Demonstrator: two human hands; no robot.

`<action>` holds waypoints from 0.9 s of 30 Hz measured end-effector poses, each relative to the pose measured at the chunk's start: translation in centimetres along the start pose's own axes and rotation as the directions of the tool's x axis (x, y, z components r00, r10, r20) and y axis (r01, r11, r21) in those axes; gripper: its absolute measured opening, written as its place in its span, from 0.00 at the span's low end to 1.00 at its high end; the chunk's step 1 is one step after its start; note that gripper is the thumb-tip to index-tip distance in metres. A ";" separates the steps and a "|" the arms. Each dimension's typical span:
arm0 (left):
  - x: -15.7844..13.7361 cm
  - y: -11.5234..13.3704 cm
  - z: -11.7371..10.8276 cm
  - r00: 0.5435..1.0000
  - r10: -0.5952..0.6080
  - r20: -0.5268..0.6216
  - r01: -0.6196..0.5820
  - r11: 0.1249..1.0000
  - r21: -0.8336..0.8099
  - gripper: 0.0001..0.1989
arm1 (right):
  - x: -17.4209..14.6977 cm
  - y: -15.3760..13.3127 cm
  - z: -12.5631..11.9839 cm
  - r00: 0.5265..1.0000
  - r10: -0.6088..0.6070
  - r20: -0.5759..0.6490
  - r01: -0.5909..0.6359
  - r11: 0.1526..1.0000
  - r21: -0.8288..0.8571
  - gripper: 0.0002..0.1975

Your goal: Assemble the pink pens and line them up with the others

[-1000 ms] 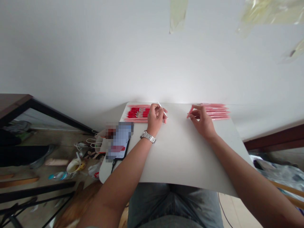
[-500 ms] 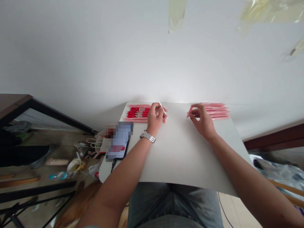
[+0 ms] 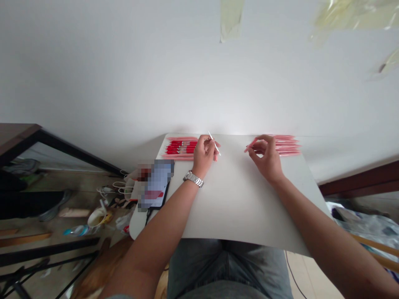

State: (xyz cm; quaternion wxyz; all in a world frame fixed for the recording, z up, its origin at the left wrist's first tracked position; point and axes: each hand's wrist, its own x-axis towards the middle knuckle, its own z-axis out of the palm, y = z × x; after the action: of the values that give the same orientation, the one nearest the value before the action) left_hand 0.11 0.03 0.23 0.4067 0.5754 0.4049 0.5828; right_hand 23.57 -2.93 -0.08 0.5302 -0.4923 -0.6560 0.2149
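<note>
My left hand (image 3: 204, 153), with a metal watch (image 3: 193, 179) on its wrist, is closed in a pinch on a thin white stick (image 3: 214, 143) that looks like a pen refill. It rests beside a row of red pen parts (image 3: 179, 147), with pink pen pieces (image 3: 178, 157) along the row's edges. My right hand (image 3: 264, 155) pinches a slim pink pen barrel (image 3: 252, 144) between thumb and fingers, its lower end pointing left. Just behind that hand lies a stack of pink pen barrels (image 3: 288, 145). A gap of table separates the two hands.
The white table (image 3: 233, 207) stands against a wall with tape (image 3: 231, 20) on it. A phone (image 3: 158, 185), blurred out, lies at the table's left edge with a cable. Left of the table, a cup (image 3: 96, 217), a bottle (image 3: 76, 230) and cables lie on the floor.
The pink pen barrel in my right hand has tipped from steep to more slanted, and the fingers have shifted slightly. My left hand stays nearly still with the white refill.
</note>
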 end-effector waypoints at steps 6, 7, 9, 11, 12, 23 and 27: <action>0.0 -0.2 0.0 1.000 0.005 0.003 -0.005 1.000 -0.005 0.13 | 0.0 -1.0 0.1 0.995 -0.032 -0.090 0.031 0.999 -0.022 0.19; 0.1 -0.2 0.0 1.000 0.002 0.003 -0.002 1.000 -0.003 0.13 | 0.0 -1.0 0.1 0.994 -0.036 -0.105 0.033 0.999 -0.034 0.19; 0.1 -0.3 0.0 1.000 -0.002 0.004 0.002 1.000 -0.002 0.14 | 0.0 -0.9 -0.1 0.992 -0.037 -0.119 0.030 0.998 -0.060 0.19; 0.0 -0.3 0.0 1.000 -0.001 0.003 0.001 1.000 -0.006 0.14 | 0.1 -0.5 -0.3 0.998 -0.010 -0.067 0.004 0.996 -0.092 0.19; 0.0 -0.3 0.0 1.000 0.002 0.005 -0.002 1.000 -0.006 0.14 | 0.1 -0.3 -0.4 1.000 0.018 0.010 -0.016 0.993 -0.119 0.18; 0.0 -0.1 0.0 1.000 0.016 0.011 -0.017 1.000 0.013 0.12 | 0.1 -0.3 -0.2 0.999 0.015 -0.051 -0.019 0.995 -0.095 0.18; -0.1 0.1 0.0 1.000 0.008 0.008 -0.008 1.000 0.025 0.12 | 0.0 -0.6 -0.2 0.996 -0.004 -0.089 -0.003 0.997 -0.077 0.19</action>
State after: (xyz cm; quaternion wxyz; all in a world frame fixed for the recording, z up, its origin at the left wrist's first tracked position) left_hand 0.09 -0.06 0.25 0.3988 0.5844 0.4080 0.5771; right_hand 23.49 -3.17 0.45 0.5398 -0.5212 -0.6395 0.1673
